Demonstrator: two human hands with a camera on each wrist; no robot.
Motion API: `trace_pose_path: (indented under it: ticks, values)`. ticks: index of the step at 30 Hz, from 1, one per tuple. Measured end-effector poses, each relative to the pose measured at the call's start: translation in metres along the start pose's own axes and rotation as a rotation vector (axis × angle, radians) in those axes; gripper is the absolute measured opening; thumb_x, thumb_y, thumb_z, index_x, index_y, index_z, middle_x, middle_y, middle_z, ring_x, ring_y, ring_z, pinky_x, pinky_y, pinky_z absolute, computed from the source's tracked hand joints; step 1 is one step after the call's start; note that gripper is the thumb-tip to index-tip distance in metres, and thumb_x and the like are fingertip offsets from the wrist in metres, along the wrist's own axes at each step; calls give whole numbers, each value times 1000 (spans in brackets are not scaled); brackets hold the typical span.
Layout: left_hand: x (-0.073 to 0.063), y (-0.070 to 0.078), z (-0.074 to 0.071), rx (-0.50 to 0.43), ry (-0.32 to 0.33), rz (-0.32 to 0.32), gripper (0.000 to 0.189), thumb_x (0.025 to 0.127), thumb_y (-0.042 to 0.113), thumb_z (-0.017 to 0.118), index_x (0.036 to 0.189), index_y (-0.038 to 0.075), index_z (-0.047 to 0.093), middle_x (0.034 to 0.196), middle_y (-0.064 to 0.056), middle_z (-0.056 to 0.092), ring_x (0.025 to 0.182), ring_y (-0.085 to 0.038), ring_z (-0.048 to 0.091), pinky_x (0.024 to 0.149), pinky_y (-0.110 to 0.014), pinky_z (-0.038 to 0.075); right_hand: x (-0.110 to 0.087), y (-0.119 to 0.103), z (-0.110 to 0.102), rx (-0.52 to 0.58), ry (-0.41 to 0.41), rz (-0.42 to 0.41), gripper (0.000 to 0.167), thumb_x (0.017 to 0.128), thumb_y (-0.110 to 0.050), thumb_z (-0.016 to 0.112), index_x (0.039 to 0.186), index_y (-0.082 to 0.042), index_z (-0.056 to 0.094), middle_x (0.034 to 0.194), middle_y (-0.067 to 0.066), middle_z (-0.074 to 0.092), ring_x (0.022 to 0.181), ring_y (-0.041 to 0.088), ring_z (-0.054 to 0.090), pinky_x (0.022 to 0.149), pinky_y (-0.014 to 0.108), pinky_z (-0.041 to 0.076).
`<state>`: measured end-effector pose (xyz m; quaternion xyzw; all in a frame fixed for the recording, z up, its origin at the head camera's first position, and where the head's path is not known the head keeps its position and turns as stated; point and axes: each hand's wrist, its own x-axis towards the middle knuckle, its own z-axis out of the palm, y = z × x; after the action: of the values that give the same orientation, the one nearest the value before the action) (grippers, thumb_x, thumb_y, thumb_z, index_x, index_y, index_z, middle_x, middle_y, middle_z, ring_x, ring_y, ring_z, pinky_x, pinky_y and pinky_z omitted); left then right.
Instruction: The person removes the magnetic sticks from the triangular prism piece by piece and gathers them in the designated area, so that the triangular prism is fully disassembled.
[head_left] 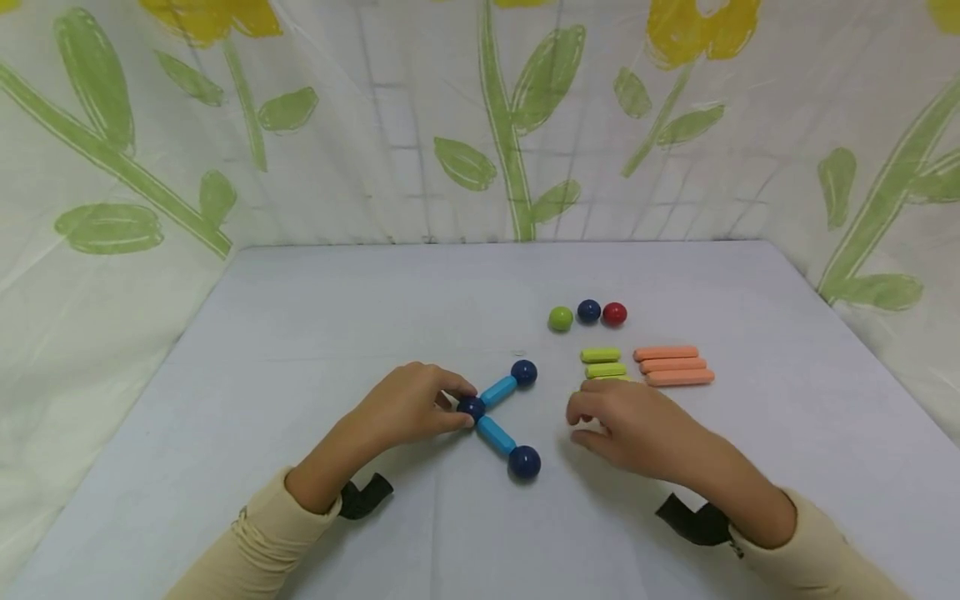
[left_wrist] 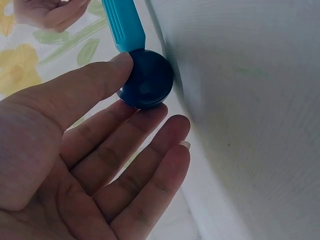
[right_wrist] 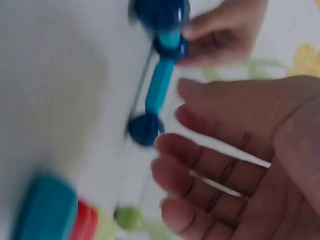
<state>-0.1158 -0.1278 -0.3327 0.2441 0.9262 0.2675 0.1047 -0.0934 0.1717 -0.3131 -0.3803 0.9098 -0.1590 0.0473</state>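
A V-shaped piece lies on the table, made of dark blue balls joined by two light blue sticks. My left hand (head_left: pixel 412 407) pinches the corner ball (head_left: pixel 471 407) between thumb and fingers; the left wrist view shows the thumb on this ball (left_wrist: pixel 147 80) where a stick (left_wrist: pixel 125 25) enters it. One stick (head_left: pixel 498 391) runs to the far end ball (head_left: pixel 524 372), the other (head_left: pixel 496 435) to the near end ball (head_left: pixel 524 462). To the right of the piece, my right hand (head_left: pixel 637 425) hovers with loosely bent fingers and holds nothing.
Behind my right hand lie several yellow-green sticks (head_left: pixel 602 370), partly hidden, and orange sticks (head_left: pixel 673 365). Farther back sit a green ball (head_left: pixel 561 318), a dark blue ball (head_left: pixel 588 312) and a red ball (head_left: pixel 615 314). A blurred teal object (right_wrist: pixel 47 207) shows in the right wrist view.
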Motion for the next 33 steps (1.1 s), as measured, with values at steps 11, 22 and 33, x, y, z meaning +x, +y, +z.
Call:
trace_pose_path:
  ticks: [11,22,33]
  values:
    - [1,1,-1,-7,-7,8,30,85,20,83,113,11,76,104,1,74,85,-11,70,70,-25,54,24,-39,38,-88,-147,-157,25,88,-23,80,112,-21,73,97,-3,57,81,8,52,70,18,50]
    - [-1,1,-2,-11,-19,13,30,85,20,82,114,11,76,104,-1,74,86,-12,71,71,-26,55,22,-25,27,35,-211,-157,15,91,-14,75,105,-19,75,94,-9,57,81,6,53,72,19,50]
    - [-2,3,0,-6,-4,-5,30,85,20,82,114,12,76,104,0,74,86,-11,70,70,-25,55,15,48,-19,200,93,-41,32,86,7,71,115,-6,66,116,6,56,90,15,58,70,26,56]
